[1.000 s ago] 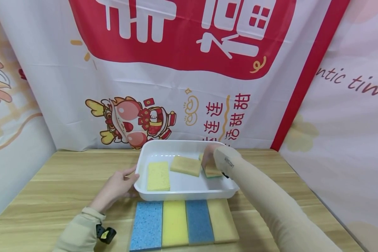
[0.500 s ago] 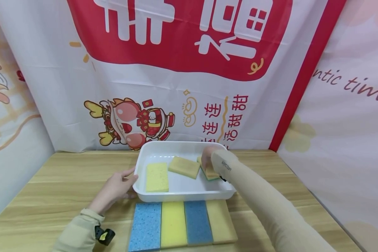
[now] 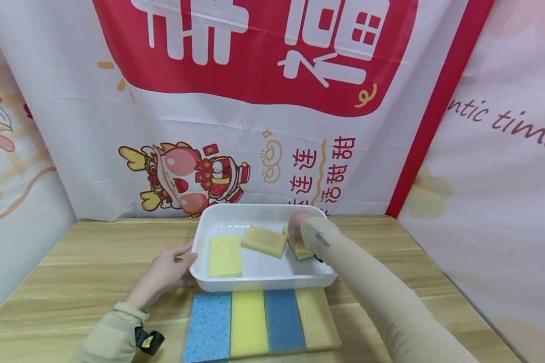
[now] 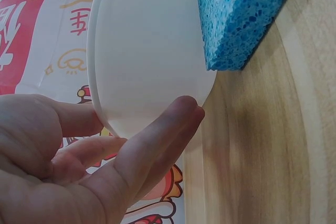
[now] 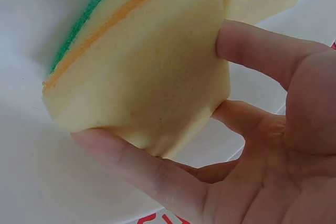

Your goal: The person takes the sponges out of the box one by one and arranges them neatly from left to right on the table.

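Roughly left to right: left hand at centre-left of frame, fingers near straight, touching the end of the white tray; left wrist view shows fingertips on its outer wall. Inside, yellow sponge, then tan sponge. Lower centre, row of four sponges. Right of centre, right hand grips an orange-edged sponge in the tray, orange clear only in right wrist view. Versus a second ago, layout much alike, everything slightly further left in head frame
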A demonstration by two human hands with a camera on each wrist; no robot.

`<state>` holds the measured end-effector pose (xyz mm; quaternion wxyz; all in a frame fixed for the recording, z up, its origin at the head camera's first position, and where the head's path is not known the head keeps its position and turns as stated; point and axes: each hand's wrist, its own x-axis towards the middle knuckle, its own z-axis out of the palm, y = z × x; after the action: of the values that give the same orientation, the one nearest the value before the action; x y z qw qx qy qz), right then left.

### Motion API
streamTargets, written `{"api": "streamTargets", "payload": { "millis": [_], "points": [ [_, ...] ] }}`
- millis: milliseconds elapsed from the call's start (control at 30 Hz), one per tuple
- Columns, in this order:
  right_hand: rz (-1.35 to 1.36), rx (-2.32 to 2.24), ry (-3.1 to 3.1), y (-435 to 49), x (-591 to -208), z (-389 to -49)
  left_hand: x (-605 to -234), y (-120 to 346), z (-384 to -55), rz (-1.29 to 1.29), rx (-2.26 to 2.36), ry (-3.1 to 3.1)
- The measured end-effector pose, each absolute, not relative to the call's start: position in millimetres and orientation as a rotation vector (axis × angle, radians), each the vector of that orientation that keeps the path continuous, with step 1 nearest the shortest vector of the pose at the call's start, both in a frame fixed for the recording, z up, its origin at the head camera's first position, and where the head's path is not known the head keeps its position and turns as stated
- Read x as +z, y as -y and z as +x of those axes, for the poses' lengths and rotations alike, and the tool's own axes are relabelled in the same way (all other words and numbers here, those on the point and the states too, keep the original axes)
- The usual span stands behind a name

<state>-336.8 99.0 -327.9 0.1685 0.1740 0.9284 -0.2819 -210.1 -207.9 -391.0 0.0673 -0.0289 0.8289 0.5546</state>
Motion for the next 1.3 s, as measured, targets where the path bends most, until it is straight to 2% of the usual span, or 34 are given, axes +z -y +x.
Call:
{"api": "streamTargets", "payload": {
  "millis": [133,300,700,933,1300],
  "points": [
    [0.531,-0.915,-2.598,-91.9,-305.1,-310.6,-390.2,208.4,-209.3,-0.085,1.678,-2.496],
    [0.547,-0.897,-2.605,-87.5,-295.7,-298.9,-389.6,208.5,-208.4,-0.080,1.668,-2.506],
    [0.596,-0.934,-2.596,-90.5,-314.4,-315.1,-389.3,207.7,-210.5,-0.106,1.636,-2.512],
    [0.577,-0.996,-2.606,-91.2,-310.8,-302.8,-393.0,208.4,-210.8,-0.137,1.641,-2.506],
    [0.488,-0.934,-2.640,-92.0,-315.1,-302.5,-391.2,208.0,-210.6,-0.127,1.638,-2.516]
  ]
}}
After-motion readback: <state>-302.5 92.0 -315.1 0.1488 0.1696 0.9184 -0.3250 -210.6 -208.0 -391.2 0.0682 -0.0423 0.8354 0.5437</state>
